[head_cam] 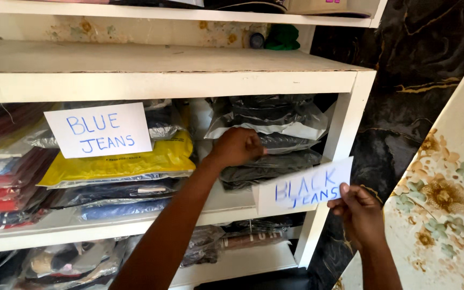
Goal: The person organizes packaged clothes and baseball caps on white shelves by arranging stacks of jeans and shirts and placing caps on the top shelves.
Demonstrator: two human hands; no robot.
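My left hand [236, 147] reaches into the white shelf unit [167, 81] and presses on a stack of dark folded garments in clear plastic bags [275, 166], fingers curled against the pile. My right hand [359, 211] pinches the lower right corner of a white paper label [303, 187] with blue handwriting, held in front of the shelf's right upright. A second white handwritten label [99, 130] hangs over the neighbouring stack, which includes a yellow bag [130, 161] and bagged blue garments [119, 207].
Red and dark bagged clothes [6, 177] fill the shelf's left side. More bagged items [71, 260] lie on the lower shelf. A green cap [282, 37] sits on the upper shelf. A black marbled wall [414, 80] and a floral panel [447, 193] stand right.
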